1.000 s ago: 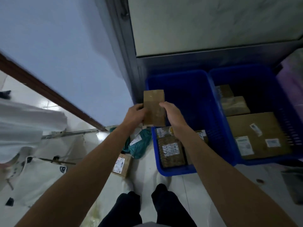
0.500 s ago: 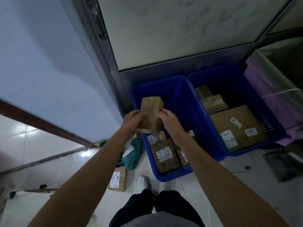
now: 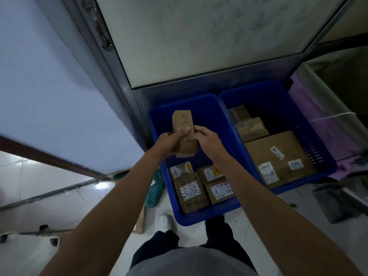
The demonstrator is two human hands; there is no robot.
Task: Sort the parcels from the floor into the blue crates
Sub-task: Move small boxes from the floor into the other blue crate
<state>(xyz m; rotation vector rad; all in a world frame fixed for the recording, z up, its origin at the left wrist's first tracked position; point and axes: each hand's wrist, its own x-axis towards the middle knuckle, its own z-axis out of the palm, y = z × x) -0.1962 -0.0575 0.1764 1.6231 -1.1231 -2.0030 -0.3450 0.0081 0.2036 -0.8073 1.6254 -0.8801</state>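
A small brown cardboard parcel [image 3: 184,126] with handwriting on its face is held over the left blue crate [image 3: 207,213]. My left hand [image 3: 170,140] grips its left edge and my right hand [image 3: 207,138] grips its right edge. Several labelled brown parcels [image 3: 192,191] lie in the near half of the left crate. The right blue crate [image 3: 322,156] holds a large flat box [image 3: 278,158] and two smaller ones behind it.
On the floor left of the crates lie a teal bag parcel [image 3: 156,188] and a brown box [image 3: 140,224], both partly hidden by my left arm. A metal door frame [image 3: 111,62] and a wall stand behind the crates. Purple cloth [image 3: 326,128] lies at the right.
The parcel has been turned in my hands so its handwritten face shows. It now hangs further over the left crate, and the view has shifted right.
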